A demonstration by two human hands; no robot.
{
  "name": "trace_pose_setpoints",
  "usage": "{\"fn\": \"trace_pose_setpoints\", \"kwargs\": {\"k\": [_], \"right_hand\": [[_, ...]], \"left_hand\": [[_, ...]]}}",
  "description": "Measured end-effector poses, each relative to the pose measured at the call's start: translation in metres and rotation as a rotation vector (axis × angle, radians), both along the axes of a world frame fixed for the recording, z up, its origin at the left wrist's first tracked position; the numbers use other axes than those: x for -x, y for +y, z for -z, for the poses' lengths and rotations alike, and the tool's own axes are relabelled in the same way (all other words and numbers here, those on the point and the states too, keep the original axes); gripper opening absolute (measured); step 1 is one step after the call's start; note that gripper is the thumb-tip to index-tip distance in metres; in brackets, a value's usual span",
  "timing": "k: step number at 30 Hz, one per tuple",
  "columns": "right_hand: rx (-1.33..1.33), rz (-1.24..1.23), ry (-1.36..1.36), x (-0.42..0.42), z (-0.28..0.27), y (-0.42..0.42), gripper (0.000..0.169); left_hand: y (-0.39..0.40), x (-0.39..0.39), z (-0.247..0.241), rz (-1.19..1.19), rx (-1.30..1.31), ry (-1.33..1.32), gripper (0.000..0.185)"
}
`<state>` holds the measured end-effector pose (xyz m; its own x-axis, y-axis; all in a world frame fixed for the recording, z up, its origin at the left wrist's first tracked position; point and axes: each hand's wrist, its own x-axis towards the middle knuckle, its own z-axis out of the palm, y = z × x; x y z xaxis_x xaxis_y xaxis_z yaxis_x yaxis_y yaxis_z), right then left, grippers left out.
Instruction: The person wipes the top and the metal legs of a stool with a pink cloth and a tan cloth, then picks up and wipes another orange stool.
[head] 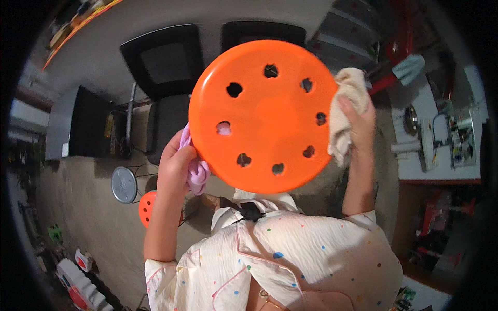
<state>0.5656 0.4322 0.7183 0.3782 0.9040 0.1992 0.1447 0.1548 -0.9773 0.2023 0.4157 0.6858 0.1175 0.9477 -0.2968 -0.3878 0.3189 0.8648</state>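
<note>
An orange round stool seat, with a ring of apple-shaped holes, is held up in front of my chest, its top facing me. My left hand grips the seat's left edge, with a lilac cloth bunched between hand and rim; part of the cloth hangs below my fingers. At the opposite edge, my right hand holds a cream cloth pressed against the rim. My right fingers are mostly hidden by that cloth. Whatever lies under the seat is concealed, apart from glimpses through the holes.
Black chairs stand beyond the seat. To the left are a black cabinet, a grey round stool and another orange stool. At right, a white counter carries several small items. A light blue cloth hangs at upper right.
</note>
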Motion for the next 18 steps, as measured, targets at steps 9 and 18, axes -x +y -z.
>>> {"fn": "trace_pose_setpoints", "kwargs": {"k": [9, 18], "right_hand": [[0.059, 0.040, -0.103, -0.096, 0.143, -0.007, 0.050], [0.206, 0.078, -0.037, -0.103, 0.199, -0.010, 0.056]], "left_hand": [[0.049, -0.093, 0.114, 0.093, 0.237, 0.171, 0.038], [0.083, -0.111, 0.161, 0.189, 0.289, 0.338, 0.037]]}}
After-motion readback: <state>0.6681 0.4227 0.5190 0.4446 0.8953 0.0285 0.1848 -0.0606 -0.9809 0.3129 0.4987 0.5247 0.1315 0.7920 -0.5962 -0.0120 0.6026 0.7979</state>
